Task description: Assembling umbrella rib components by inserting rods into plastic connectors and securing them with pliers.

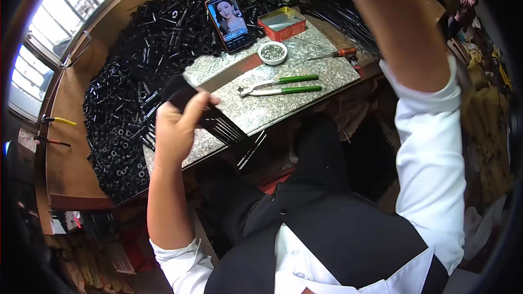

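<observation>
A wooden workbench [71, 158] fills the left and upper part of the view — its middle covered by a speckled metal sheet [283, 92] that reaches the near edge. Bright daylight comes through barred windows [49, 27] beyond the bench's far left corner. Below the near edge the floor [359, 130] lies in shadow — dim and cluttered, its details hard to tell.

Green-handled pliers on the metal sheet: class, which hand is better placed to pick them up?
Probably the left hand: though gripping black rods, it is near the pliers. The right forearm reaches away, its hand unseen.
</observation>
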Demonstrator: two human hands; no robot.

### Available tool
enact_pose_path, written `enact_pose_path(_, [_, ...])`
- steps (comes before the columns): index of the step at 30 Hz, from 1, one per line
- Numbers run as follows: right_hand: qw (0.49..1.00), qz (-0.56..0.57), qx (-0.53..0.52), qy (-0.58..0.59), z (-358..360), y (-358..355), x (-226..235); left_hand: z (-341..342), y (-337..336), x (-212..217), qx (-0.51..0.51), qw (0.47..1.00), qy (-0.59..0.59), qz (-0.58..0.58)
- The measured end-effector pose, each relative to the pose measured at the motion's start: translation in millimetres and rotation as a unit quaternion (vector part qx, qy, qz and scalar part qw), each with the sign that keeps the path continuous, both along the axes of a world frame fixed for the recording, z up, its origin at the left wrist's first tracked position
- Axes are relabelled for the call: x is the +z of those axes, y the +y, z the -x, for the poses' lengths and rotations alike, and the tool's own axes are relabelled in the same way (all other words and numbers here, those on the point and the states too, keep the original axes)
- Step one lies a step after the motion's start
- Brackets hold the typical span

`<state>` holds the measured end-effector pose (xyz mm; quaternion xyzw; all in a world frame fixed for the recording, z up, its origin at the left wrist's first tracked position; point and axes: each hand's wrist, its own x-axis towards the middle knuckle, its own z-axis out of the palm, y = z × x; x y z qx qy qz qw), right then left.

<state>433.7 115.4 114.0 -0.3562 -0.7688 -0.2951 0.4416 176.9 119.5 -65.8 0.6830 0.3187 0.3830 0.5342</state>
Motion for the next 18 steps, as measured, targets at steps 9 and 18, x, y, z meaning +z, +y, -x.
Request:
enact_pose_path(9, [0.404,0.681,0.383,0.476,126.9,-113.1,-292.8,21.1,-21.0,-107.1,0.262,0.872,-0.336,0.242])
enact_pose_path(18, [0.419,0.529,0.296,0.676,101.2,-55.0,-285.6,-5.7,-66.0,-101.8,0.160,0.879,-0.354,0.276])
